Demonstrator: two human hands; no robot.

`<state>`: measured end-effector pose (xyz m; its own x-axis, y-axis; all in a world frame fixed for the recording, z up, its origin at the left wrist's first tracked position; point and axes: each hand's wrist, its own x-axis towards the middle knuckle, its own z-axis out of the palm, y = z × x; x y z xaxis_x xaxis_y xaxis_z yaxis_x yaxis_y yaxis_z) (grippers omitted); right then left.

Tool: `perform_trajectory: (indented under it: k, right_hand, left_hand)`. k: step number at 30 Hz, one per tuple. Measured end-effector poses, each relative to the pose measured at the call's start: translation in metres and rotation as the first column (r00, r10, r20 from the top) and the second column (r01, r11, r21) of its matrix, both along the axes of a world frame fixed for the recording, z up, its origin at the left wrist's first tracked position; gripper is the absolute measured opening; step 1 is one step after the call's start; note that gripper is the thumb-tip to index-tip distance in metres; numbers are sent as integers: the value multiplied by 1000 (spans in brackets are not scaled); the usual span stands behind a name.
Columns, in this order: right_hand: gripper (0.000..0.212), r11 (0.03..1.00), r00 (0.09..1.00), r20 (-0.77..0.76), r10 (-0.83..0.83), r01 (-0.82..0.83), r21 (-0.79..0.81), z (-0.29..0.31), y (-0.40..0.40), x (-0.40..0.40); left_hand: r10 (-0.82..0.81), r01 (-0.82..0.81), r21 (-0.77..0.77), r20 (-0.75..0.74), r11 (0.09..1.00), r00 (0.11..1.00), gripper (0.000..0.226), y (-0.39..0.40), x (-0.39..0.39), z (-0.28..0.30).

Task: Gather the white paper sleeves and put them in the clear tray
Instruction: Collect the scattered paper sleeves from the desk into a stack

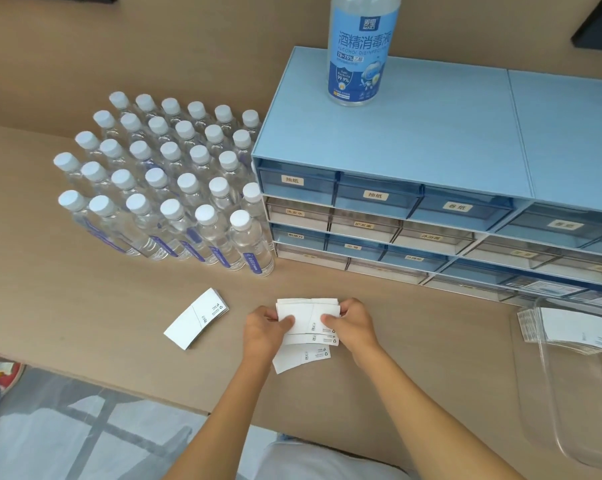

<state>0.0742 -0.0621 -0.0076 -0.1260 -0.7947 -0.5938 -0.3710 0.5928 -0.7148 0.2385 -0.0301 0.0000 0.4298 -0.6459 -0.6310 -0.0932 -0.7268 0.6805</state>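
Note:
A fanned stack of white paper sleeves [308,315] sits between both hands just above the tan table. My left hand [264,329] grips its left side and my right hand [353,323] grips its right side, thumbs on top. One sleeve [301,358] lies flat under the stack near my left wrist. A second small stack of sleeves [195,318] lies on the table to the left, apart from both hands. The clear tray [569,393] stands at the right edge and holds a pile of sleeves [575,329].
A block of several clear water bottles with white caps [164,181] stands at the back left. A blue drawer cabinet [413,174] with labelled drawers fills the back right, with a tall disinfectant bottle [361,50] on top. The table's front edge [95,379] runs close to my arms.

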Motion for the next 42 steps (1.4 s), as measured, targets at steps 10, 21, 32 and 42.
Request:
perform_trajectory:
  k: [10,21,32,42]
  right_hand:
    - [19,975,957,-187,220,-215,49,-1,29,13]
    - [23,976,937,-271,218,-203,82,-4,37,20]
    - [15,999,999,-37,28,-27,23,-7,54,2]
    - [13,983,985,-13,-170,169,-76,1,98,-84]
  left_hand:
    - [129,-140,117,100,983,987,29,54,-2,1]
    - [97,-115,172,107,978,990,33,58,-2,4]
    - [6,-5,61,-3,998,1000,14,69,-5,-7]
    - [-292,290,-42,-76,956,953,22,65,-67,-6]
